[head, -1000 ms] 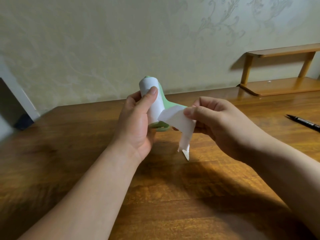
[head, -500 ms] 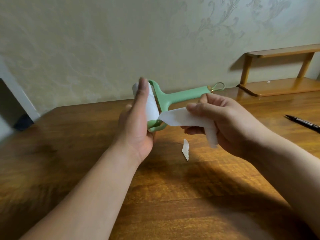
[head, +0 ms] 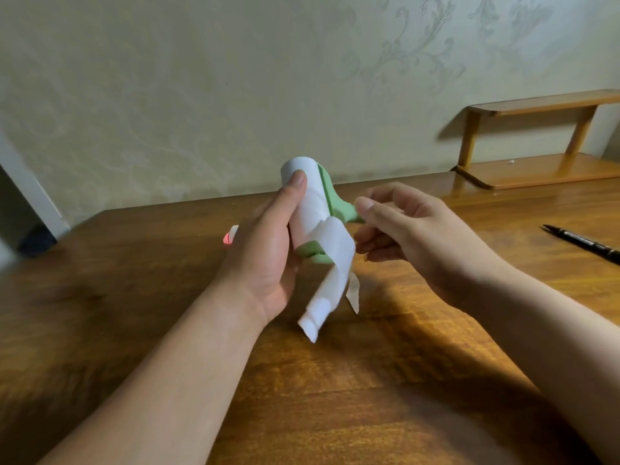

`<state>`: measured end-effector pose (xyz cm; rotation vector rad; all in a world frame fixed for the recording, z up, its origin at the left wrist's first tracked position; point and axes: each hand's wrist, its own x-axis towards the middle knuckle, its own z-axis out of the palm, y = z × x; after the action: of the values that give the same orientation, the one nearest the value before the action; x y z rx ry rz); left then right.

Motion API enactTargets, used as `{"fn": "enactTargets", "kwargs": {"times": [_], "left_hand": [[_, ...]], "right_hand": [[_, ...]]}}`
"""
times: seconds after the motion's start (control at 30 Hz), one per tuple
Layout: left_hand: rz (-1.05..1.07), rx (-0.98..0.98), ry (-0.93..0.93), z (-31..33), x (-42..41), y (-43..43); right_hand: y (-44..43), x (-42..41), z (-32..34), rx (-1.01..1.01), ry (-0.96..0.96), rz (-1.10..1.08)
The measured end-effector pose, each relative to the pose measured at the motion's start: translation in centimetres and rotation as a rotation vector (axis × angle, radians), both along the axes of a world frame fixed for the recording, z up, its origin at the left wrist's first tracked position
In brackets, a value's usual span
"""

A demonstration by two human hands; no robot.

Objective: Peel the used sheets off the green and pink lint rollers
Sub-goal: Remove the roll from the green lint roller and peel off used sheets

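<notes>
Left hand (head: 268,250) is wrapped around the white roll of the green lint roller (head: 310,203), thumb pressed near its top, while the right hand (head: 402,229) hangs just beside the green handle with fingers loosely curled and nothing in them. Half a second ago I saw that hand pinching the peeled sheet (head: 330,280); now the strip is released and dangles below my grip, attached at the roll. I judge the sheet not yet torn off; something pink (head: 229,237) shows behind the left hand.
</notes>
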<state>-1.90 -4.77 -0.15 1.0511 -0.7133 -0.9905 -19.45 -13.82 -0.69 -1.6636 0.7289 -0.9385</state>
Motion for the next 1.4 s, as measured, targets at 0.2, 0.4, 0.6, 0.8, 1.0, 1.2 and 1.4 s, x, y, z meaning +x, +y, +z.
{"fn": "enactTargets", "kwargs": {"times": [0.2, 0.4, 0.6, 0.8, 1.0, 1.2, 1.4], "left_hand": [[0.143, -0.107, -0.023, 0.1, -0.1, -0.2], [0.153, -0.181, -0.021, -0.2, 0.3, -0.5], [0.164, -0.151, -0.031, -0.4, 0.6, -0.6], [0.17, -0.19, -0.071, -0.4, -0.2, -0.6], [0.187, -0.137, 0.041, -0.3, 0.2, -0.7], [0.189, -0.079, 0.062, -0.7, 0.7, -1.0], [0.126, -0.096, 0.009, -0.5, 0.6, -0.5]], "right_hand": [[1.1, -0.1, 0.5, -0.075, 0.01, 0.103], [2.5, 0.3, 0.8, -0.142, 0.088, 0.226], [1.9, 0.1, 0.5, -0.131, 0.047, 0.179], [2.3, 1.2, -0.5, -0.158, 0.097, 0.175], [1.9, 0.3, 0.5, -0.074, 0.052, 0.141], [1.6, 0.0, 0.6, -0.071, 0.028, 0.156], [1.1, -0.3, 0.6, -0.059, -0.08, 0.226]]}}
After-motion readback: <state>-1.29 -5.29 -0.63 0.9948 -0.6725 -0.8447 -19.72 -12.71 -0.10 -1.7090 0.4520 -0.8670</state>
